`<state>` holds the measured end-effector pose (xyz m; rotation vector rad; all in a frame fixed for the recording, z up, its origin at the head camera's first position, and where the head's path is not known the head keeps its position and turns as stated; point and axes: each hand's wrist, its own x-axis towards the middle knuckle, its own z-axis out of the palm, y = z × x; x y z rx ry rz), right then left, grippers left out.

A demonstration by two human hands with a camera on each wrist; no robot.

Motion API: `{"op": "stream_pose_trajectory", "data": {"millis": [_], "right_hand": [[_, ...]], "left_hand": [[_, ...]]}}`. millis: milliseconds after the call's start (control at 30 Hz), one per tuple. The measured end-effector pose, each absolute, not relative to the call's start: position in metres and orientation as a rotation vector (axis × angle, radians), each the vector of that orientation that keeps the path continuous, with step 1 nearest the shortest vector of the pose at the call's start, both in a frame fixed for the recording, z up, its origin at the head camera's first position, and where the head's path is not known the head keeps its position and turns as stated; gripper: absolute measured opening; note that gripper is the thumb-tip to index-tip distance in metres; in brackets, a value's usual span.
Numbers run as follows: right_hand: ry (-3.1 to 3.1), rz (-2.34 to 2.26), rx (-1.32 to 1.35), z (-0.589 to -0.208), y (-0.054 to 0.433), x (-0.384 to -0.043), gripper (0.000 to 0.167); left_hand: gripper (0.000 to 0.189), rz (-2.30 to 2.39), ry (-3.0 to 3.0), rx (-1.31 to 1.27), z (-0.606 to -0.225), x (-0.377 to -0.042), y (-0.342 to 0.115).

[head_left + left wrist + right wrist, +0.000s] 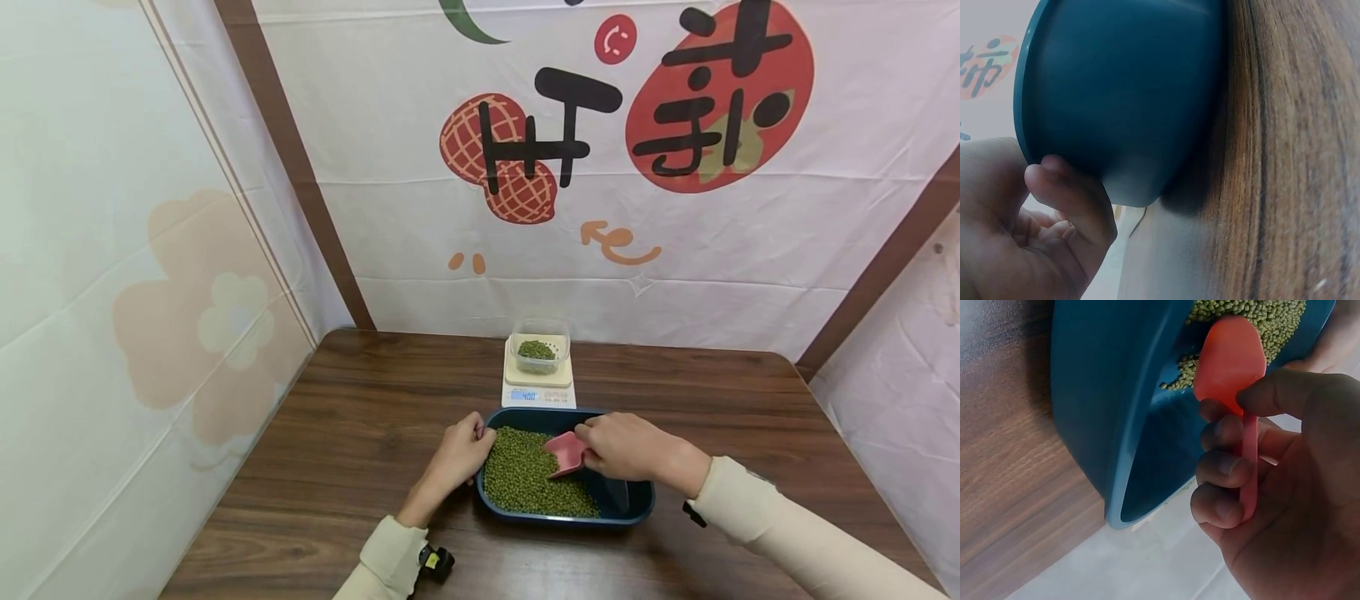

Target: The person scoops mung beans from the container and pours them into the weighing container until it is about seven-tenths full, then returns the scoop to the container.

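My right hand [628, 446] grips a pink scoop [567, 452] by its handle, with fingers curled round it in the right wrist view. The scoop's front edge meets the green mung beans [528, 475] inside a dark blue basin [637, 510]. Beans fill the basin's left and middle, while its right end shows bare floor. At the basin's left end, my left hand [459, 454] pinches the rim between thumb and fingers. From the left wrist view, the basin's outer wall [1129, 94] rises beside that hand [1041, 231].
Behind the basin stands a white kitchen scale [538, 396] with a lit display. It bears a clear plastic container [542, 332] holding a small heap of green beans. The brown wooden table [375, 400] backs onto a printed white cloth [420, 292].
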<state>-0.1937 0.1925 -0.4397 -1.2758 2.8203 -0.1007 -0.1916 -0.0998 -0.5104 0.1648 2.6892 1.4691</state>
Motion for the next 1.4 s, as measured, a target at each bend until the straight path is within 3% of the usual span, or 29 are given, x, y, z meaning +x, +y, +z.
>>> {"op": "stream_pose_trajectory", "data": {"millis": [467, 1400], "right_hand": [[2.79, -0.065, -1.248, -0.44, 0.18, -0.194, 0.012], [2.747, -0.033, -1.269, -0.443, 0.165, -0.198, 0.006]], "left_hand": [[0.022, 1.456, 2.692, 0.159, -0.509, -0.192, -0.099], [0.021, 1.447, 2.704, 0.17, -0.509, -0.192, -0.098]]}}
